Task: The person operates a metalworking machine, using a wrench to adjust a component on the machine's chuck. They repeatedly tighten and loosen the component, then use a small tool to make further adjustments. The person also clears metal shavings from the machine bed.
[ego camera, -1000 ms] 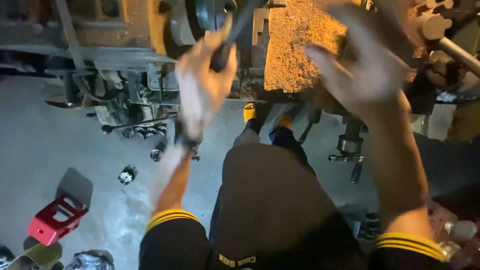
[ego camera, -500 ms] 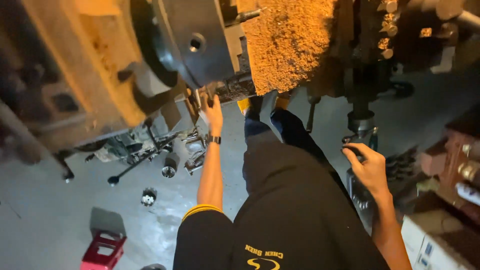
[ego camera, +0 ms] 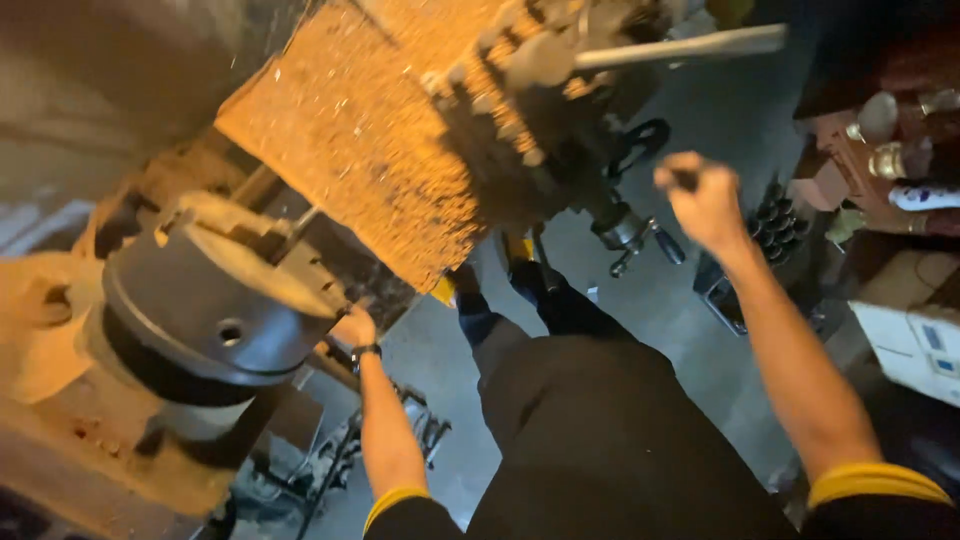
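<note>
Left hand (ego camera: 352, 328) rests against the lathe chuck (ego camera: 215, 310), fingers hidden behind its edge, so grip unclear. Right hand (ego camera: 703, 200) raised near the carriage handles (ego camera: 640, 240), fist closed on something small and dark. Chip-covered bed (ego camera: 370, 150) uncleaned; chuck looks empty.

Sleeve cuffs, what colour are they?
Yellow bands on the dark sleeve cuffs, clearest in the head view, on the right arm; the left cuff matches.

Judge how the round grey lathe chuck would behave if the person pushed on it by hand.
The chuck is thick metal, so probably heavy and stiff. Mounted on the machine, it would likelier turn than tip. The left hand rests at its edge.
</note>
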